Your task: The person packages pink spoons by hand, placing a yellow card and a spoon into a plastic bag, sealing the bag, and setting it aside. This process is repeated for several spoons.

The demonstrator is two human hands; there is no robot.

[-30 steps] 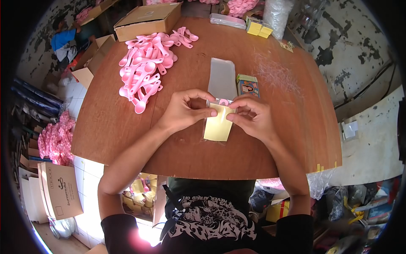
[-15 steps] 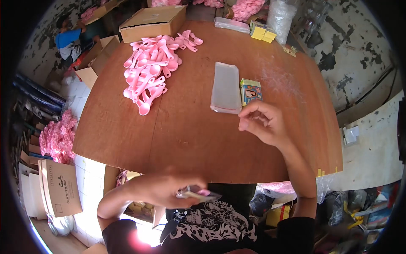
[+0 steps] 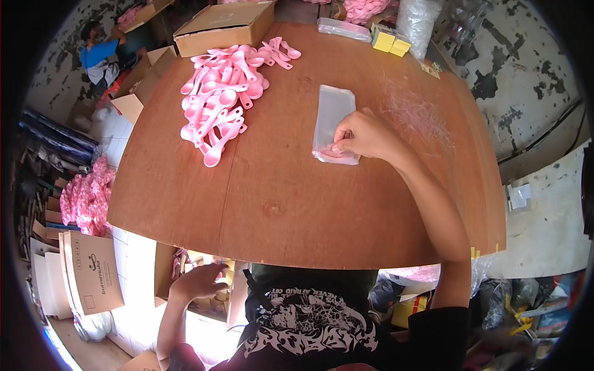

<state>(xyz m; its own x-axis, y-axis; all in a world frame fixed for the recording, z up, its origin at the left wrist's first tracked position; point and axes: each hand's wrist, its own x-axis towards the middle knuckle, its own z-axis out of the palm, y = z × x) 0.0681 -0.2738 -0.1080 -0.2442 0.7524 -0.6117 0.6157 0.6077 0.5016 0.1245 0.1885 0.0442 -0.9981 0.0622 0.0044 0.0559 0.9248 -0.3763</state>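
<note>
A stack of clear plastic bags (image 3: 334, 111) lies on the wooden table in front of me. The fingers of my right hand (image 3: 368, 136) are pinched together on the near right part of that stack, at the plastic of the top bag. The small printed box beside the stack is hidden behind this hand. Below the table's front edge, my left hand (image 3: 197, 283) hovers over an open carton (image 3: 164, 272) with small packed items in it. Its fingers are apart and nothing shows in them. A heap of pink measuring spoons (image 3: 223, 99) lies on the left of the table.
A closed cardboard box (image 3: 226, 28) stands at the table's back left. At the back right are a flat pack of clear bags (image 3: 343, 29), yellow boxes (image 3: 390, 42) and a tall plastic roll (image 3: 417, 28). Another person (image 3: 102, 59) is at the far left.
My left hand has moved left and down to the carton; the small plastic packet it held is gone from it. My right hand has moved up and left onto the bag stack.
</note>
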